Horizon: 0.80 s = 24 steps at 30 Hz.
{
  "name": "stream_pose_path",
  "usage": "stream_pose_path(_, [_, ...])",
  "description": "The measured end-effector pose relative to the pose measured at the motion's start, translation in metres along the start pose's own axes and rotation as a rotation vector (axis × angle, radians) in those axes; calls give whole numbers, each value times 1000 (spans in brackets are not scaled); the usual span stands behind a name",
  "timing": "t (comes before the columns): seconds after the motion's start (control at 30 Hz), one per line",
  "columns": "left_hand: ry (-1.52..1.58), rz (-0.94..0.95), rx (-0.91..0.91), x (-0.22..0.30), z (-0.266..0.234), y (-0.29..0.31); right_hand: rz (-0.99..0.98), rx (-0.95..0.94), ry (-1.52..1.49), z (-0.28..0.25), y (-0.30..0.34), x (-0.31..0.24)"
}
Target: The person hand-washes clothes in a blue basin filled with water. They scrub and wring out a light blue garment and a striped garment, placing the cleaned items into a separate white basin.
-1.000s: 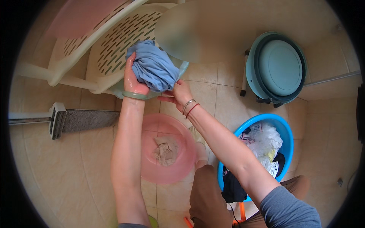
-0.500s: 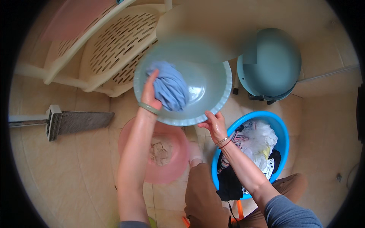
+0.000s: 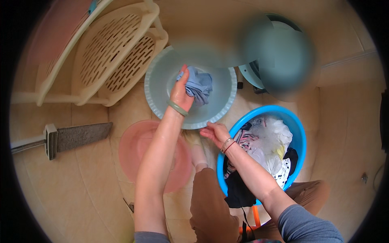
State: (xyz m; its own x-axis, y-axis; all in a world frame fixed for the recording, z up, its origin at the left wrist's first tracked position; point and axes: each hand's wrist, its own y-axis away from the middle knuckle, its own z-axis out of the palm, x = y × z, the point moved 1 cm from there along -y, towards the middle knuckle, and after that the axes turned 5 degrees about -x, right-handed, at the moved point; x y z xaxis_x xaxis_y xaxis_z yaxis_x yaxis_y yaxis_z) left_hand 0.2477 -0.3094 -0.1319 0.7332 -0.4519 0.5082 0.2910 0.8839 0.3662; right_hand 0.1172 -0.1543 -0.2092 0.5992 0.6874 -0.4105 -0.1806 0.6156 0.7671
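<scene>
A crumpled light blue cloth is in my left hand, fingers closed round its left side. Both are inside a pale green basin with a ribbed rim. The near rim of this basin is in the grip of my right hand, thumb on top and the other fingers partly hidden below. Beneath my left forearm stands a pink basin on the floor, partly covered by the arm. Under my right forearm is a bright blue tub holding wet clothes with suds, in white, black and striped cloth.
A cream slotted rack stands at the upper left. Below it, a flat grey mop head lies against the tiles. Another green basin is at the upper right, partly blurred. My brown-trousered legs are near the bottom, with orange stool legs beside them.
The cloth in my left hand has moved right and sits more bunched toward the basin's middle. The pale green basin appears less tilted, and my right hand keeps its rim. The view has shifted slightly.
</scene>
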Motion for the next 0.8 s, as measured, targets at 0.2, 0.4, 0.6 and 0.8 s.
stream_pose_path(0.2, [-444,-259,223,-3,21,20,-28,-150,215,-6,74,-48])
stream_pose_path(0.4, [-653,-278,63,-27,87,54,-137,68,704,-122,136,-103])
stream_pose_path(0.6, [-997,-421,-144,-77,146,81,-293,33,1386,-203,211,-62])
stream_pose_path(0.8, [-1613,-353,-583,-159,149,105,-343,264,1163,-218,216,-12])
